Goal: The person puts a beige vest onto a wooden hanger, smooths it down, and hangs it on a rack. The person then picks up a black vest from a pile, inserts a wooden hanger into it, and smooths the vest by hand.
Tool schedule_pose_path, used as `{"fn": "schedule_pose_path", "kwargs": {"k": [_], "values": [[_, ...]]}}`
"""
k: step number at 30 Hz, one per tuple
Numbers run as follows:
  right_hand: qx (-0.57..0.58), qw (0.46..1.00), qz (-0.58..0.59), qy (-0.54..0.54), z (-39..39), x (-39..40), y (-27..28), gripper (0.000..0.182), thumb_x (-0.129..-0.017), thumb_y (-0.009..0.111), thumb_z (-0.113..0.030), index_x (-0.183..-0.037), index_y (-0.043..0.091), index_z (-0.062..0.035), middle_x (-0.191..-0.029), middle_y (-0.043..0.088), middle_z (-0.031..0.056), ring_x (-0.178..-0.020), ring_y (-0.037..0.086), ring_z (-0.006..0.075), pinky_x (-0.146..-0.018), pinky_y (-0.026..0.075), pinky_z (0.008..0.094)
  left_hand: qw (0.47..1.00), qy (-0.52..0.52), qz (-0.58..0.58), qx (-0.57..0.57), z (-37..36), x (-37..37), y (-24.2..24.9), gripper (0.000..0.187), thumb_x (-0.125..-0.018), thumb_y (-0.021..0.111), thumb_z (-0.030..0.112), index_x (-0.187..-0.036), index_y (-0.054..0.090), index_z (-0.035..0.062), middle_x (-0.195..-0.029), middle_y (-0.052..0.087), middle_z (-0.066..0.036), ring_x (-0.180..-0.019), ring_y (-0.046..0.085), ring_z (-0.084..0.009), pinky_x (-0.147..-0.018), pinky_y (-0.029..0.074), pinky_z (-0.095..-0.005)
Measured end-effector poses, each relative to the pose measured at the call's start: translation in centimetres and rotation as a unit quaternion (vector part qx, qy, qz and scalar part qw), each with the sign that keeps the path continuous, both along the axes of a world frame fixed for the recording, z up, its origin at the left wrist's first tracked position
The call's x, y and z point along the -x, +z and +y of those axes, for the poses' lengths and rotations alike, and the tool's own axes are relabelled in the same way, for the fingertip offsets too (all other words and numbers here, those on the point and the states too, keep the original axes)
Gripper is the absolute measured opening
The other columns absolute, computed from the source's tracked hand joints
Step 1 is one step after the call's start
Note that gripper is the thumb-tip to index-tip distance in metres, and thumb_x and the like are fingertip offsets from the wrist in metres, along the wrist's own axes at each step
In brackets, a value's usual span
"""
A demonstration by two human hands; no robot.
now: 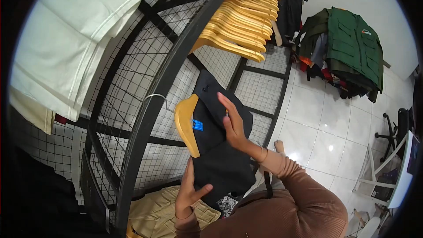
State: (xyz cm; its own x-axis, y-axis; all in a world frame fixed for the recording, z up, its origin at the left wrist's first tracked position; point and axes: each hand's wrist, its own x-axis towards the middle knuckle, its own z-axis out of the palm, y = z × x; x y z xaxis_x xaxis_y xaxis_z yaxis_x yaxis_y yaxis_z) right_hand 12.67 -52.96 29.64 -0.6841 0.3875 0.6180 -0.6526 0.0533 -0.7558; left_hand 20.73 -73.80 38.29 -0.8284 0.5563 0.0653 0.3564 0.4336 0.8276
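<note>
A dark shirt-like garment (216, 150) with a blue neck label (198, 125) is on a wooden hanger (185, 119). The metal hook (155, 96) of that hanger goes over the black rack rail (143, 125). My right hand (233, 125) lies along the garment's far side, fingers straight and thumb apart. Against the near shoulder is my left hand (190, 191), its fingers extended up the edge and its thumb spread out; part of its fingers may be behind the cloth.
Several bare wooden hangers (242, 17) hang farther along the rail. Light garments (83, 39) hang at upper left, khaki clothing (167, 209) lies below, and a green vest (354, 44) tops a clothes pile at right. A white table (403, 167) stands at far right.
</note>
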Motion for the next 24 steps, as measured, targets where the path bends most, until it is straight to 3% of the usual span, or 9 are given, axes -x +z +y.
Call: {"fn": "schedule_pose_path", "kwargs": {"k": [4, 7, 8, 10, 12, 16, 18, 20, 24], "values": [[-0.06, 0.99, 0.123, 0.04, 1.8, 4.7, 5.6, 0.038, -0.096, 0.043, -0.026, -0.122, 0.051, -0.0001, -0.126, 0.052, 0.0142, -0.123, 0.044, 0.029, -0.104, 0.027, 0.0399, 0.992, 0.114, -0.051, -0.009, 3.0, 0.6, -0.9, 0.076, -0.077, 0.066, 0.01, -0.137, 0.024, -0.0075, -0.122, 0.05, -0.025, -0.109, 0.054, -0.0319, -0.093, 0.04, -0.038], [-0.22, 0.952, 0.039, 0.211, 2.1, 9.7, 4.7, 0.037, -0.097, 0.039, -0.028, -0.112, 0.058, -0.001, -0.113, 0.059, 0.0114, -0.116, 0.049, 0.0275, -0.101, 0.03, 0.0385, 0.989, 0.148, 0.017, -0.01, 3.0, 0.6, -4.2, 0.07, -0.079, 0.062, 0.005, -0.137, 0.025, -0.0065, -0.119, 0.052, -0.025, -0.108, 0.054, -0.0327, -0.092, 0.041, -0.0372], [-0.224, 0.95, 0.046, 0.213, 2.4, 11.6, 4.0, 0.037, -0.097, 0.039, -0.028, -0.112, 0.058, -0.001, -0.113, 0.059, 0.0114, -0.116, 0.049, 0.0275, -0.101, 0.03, 0.0385, 0.985, 0.165, 0.048, -0.008, 3.0, 0.8, -4.7, 0.067, -0.08, 0.06, 0.003, -0.137, 0.026, -0.006, -0.118, 0.053, -0.025, -0.108, 0.054, -0.033, -0.092, 0.041, -0.0367], [-0.276, 0.953, 0.082, 0.094, 3.1, 15.4, 1.6, 0.026, -0.093, 0.047, -0.026, -0.098, 0.061, -0.0044, -0.103, 0.06, 0.009, -0.105, 0.053, 0.0246, -0.097, 0.03, 0.0398, 0.983, 0.183, 0.026, -0.011, 3.4, 0.9, -3.9, 0.067, -0.079, 0.059, 0.0, -0.137, 0.026, -0.005, -0.12, 0.052, -0.022, -0.11, 0.053, -0.0297, -0.093, 0.04, -0.0351], [-0.209, 0.976, 0.056, 0.034, 4.0, 19.1, -0.2, 0.023, -0.09, 0.05, -0.023, -0.091, 0.062, -0.0038, -0.093, 0.061, 0.0111, -0.096, 0.056, 0.0273, -0.091, 0.034, 0.0402, 0.977, 0.212, -0.029, -0.016, 4.1, 0.8, -3.0, 0.068, -0.077, 0.058, -0.005, -0.138, 0.026, -0.0031, -0.122, 0.051, -0.017, -0.113, 0.05, -0.0229, -0.096, 0.037, -0.0319], [-0.271, 0.962, -0.019, -0.025, 5.9, 20.0, 3.8, 0.022, -0.089, 0.052, -0.021, -0.081, 0.061, -0.0032, -0.086, 0.062, 0.0129, -0.087, 0.057, 0.0298, -0.083, 0.039, 0.0394, 0.976, 0.216, -0.019, 0.015, 3.8, 0.9, -2.6, 0.063, -0.079, 0.053, -0.004, -0.136, 0.029, -0.0021, -0.115, 0.055, -0.024, -0.112, 0.054, -0.0322, -0.092, 0.04, -0.0342], [-0.262, 0.963, 0.068, 0.014, 4.3, 19.0, 4.4, 0.024, -0.087, 0.054, -0.02, -0.072, 0.058, -0.0019, -0.081, 0.062, 0.0142, -0.08, 0.056, 0.0317, -0.075, 0.041, 0.0393, 0.974, 0.223, -0.026, 0.005, 3.8, 1.1, -2.0, 0.062, -0.079, 0.053, -0.004, -0.136, 0.029, -0.0021, -0.116, 0.055, -0.024, -0.112, 0.053, -0.0318, -0.092, 0.04, -0.0336], [-0.261, 0.929, 0.156, 0.213, 3.8, 14.3, 7.9, 0.023, -0.084, 0.054, -0.017, -0.068, 0.054, -0.0005, -0.076, 0.06, 0.0154, -0.077, 0.055, 0.0331, -0.07, 0.042, 0.0404, 0.974, 0.221, -0.057, -0.004, 3.8, 1.2, -1.7, 0.062, -0.078, 0.053, -0.005, -0.136, 0.03, -0.0022, -0.117, 0.054, -0.025, -0.114, 0.053, -0.0312, -0.092, 0.039, -0.0326], [-0.301, 0.909, 0.126, 0.258, 2.3, 16.3, 4.9, 0.019, -0.081, 0.053, -0.013, -0.068, 0.054, -0.0001, -0.072, 0.059, 0.0155, -0.075, 0.054, 0.0332, -0.069, 0.042, 0.0412, 0.97, 0.238, -0.059, -0.006, 3.5, 1.3, -2.4, 0.061, -0.079, 0.052, -0.006, -0.135, 0.03, -0.0026, -0.118, 0.054, -0.025, -0.116, 0.052, -0.0306, -0.093, 0.038, -0.0316]]}}
